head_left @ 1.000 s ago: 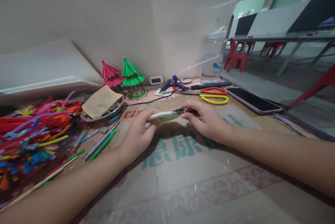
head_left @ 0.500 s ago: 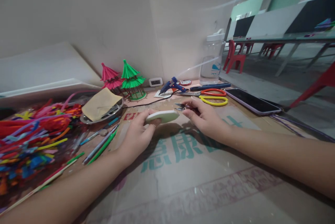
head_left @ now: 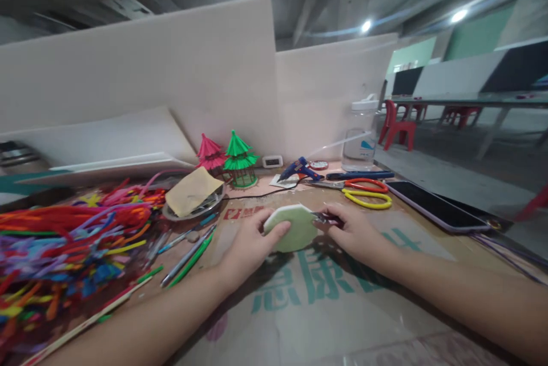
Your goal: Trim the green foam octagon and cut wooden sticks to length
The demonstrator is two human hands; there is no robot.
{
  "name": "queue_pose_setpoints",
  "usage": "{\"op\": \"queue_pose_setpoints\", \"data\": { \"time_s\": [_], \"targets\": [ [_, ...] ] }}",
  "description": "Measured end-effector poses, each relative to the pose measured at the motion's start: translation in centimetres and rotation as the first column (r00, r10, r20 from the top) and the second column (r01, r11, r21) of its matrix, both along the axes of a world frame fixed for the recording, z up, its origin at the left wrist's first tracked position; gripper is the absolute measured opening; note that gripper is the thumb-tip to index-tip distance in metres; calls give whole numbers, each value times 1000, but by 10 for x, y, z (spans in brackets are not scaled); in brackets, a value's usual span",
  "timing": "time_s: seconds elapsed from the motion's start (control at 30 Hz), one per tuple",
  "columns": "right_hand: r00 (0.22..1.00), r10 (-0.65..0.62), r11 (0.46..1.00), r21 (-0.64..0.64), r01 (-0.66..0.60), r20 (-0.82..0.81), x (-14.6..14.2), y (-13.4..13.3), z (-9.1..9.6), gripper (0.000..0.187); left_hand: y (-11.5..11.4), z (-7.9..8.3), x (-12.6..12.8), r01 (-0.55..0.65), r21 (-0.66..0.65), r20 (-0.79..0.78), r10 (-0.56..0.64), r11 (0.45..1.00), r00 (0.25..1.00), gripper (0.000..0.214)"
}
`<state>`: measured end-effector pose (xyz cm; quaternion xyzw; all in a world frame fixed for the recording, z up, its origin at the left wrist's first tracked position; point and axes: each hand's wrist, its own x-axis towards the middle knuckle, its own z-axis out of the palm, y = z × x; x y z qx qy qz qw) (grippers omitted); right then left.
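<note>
My left hand is closed on a pale green many-sided disc with a white edge, thumb on its near face. The disc is tilted up above the cardboard. Against its right edge lie the tips of small pointed scissors, with metal blades and dark handles. My right hand is closed round those handles, and its fingers hide most of them. Beyond my right hand rest larger scissors with one red and one yellow handle loop.
Printed cardboard covers the table. Colourful pipe cleaners heap at left, beside a metal dish. Small green and pink pavilions stand behind, near a blue glue gun, a bottle and a phone.
The disc has turned from nearly edge-on to show its green face. The small scissors now meet its right edge. The camera view has tilted upward.
</note>
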<state>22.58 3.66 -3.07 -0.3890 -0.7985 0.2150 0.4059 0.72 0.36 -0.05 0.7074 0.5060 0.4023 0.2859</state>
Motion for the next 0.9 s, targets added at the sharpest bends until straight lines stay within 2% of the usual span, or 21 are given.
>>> {"op": "queue_pose_setpoints", "data": {
  "time_s": [0.1, 0.3, 0.4, 0.53, 0.67, 0.9],
  "targets": [
    [1000, -12, 1000, -9, 12, -3, 0, -3, 0, 15, -1, -5, -1, 53, 0, 16, -53, 999, 998, 27],
    [1000, -23, 1000, -21, 23, 9, 2, -4, -1, 21, -1, -13, -2, 52, 90, -38, -49, 995, 998, 27],
    [997, -73, 997, 10, 73, 26, 1, -6, -1, 22, -1, -15, -3, 67, 123, -19, -65, 990, 998, 25],
    [997, -77, 997, 5, 77, -2, -1, -10, 4, 22, -3, -15, -3, 36, 134, 9, -37, 990, 999, 19],
    [997, -75, 989, 128, 72, 16, 1, -12, 10, 26, -2, -12, -4, 30, 116, 29, -34, 993, 999, 10],
    [995, -58, 965, 261, 35, 81, 6, -7, 9, 24, 0, -8, -3, 3, 175, -28, 2, 985, 1000, 12]
  ]
}}
